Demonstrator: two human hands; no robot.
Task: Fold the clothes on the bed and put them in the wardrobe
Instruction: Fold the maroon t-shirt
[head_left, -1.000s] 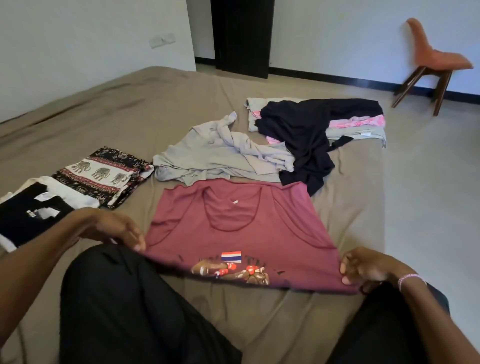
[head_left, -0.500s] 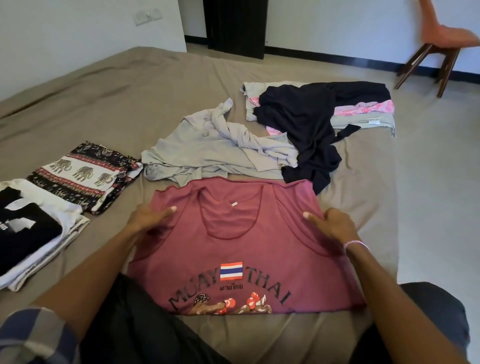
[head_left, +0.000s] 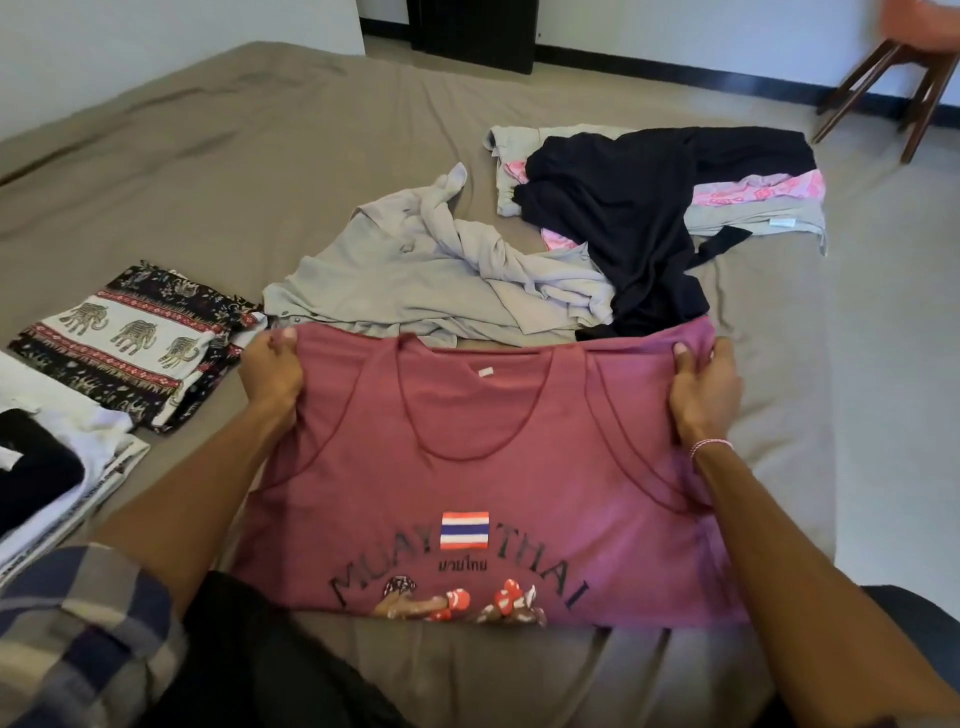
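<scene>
Head view: left hand (head_left: 271, 371) and right hand (head_left: 704, 387) each pinch a top corner of the pink Muay Thai tank top (head_left: 467, 467), spread on the brown bed (head_left: 260, 156); unfolded grey shirt (head_left: 415, 275) lies just beyond.

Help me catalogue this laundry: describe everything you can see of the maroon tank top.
The maroon tank top is sleeveless, soft-looking fabric with a scooped neck, a small white tag and a print: Thai flag, "MUAY THAI", boxers. It lies front up on the brown bed, hem nearest the person. The left hand and right hand each grip a shoulder corner beside the grey shirt.
</scene>
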